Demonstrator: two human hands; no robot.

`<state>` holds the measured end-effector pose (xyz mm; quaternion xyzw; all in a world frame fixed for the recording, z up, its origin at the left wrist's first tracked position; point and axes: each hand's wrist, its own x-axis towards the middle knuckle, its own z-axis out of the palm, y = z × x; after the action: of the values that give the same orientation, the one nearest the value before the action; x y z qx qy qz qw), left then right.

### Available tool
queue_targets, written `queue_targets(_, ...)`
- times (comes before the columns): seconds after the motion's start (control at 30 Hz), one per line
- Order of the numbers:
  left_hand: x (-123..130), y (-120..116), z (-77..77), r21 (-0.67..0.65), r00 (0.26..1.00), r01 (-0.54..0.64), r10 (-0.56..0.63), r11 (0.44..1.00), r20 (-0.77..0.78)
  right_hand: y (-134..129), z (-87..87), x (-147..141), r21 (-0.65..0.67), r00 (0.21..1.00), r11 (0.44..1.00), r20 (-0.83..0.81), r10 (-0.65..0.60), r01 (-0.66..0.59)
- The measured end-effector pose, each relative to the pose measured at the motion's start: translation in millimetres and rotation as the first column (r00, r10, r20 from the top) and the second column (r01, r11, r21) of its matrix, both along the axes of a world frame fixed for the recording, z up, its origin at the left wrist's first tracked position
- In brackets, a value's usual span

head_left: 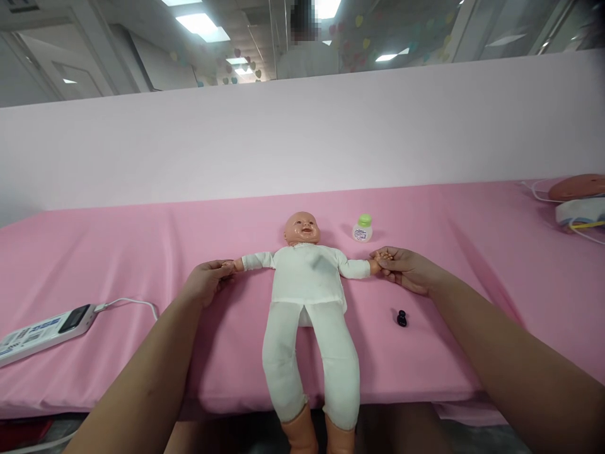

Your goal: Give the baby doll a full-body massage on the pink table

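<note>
A baby doll (309,274) in a white top and trousers lies face up on the pink-covered table (227,359), its arms spread wide and its feet past the front edge. My left hand (210,280) is closed on the doll's hand at the left of the view. On the opposite side, my right hand (409,270) pinches the doll's other hand between thumb and fingers. A small clear bottle with a green cap (363,228) stands beside the doll's head. Below my right hand lies a small black object (401,318) whose kind I cannot make out.
A white power strip (47,331) with a cable lies at the left. At the far right are a brown rounded object (579,187) and a white item with cords (581,213). A low white wall (302,139) with glass above borders the back.
</note>
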<state>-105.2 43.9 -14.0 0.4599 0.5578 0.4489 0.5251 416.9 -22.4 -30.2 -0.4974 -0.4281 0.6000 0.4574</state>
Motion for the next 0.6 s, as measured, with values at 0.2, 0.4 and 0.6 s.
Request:
queue_targets(0.2,1.0,2.2,-2.9,0.001,0.995,-0.064,0.063,0.998,-0.077,3.4,-2.7,-8.5,0.075,0.995,0.992,0.023,-0.099,0.097)
queue_targets(0.4,1.8,6.4,-4.4,-0.018,0.991,-0.132,0.132,0.991,-0.025,8.4,-6.6,-9.8,0.025,0.981,0.982,0.041,-0.188,0.187)
queue_targets(0.6,1.8,6.0,0.2,-0.048,0.99,-0.089,0.093,0.995,0.107,8.7,-8.9,0.8,0.036,0.992,0.996,-0.102,-0.076,0.08)
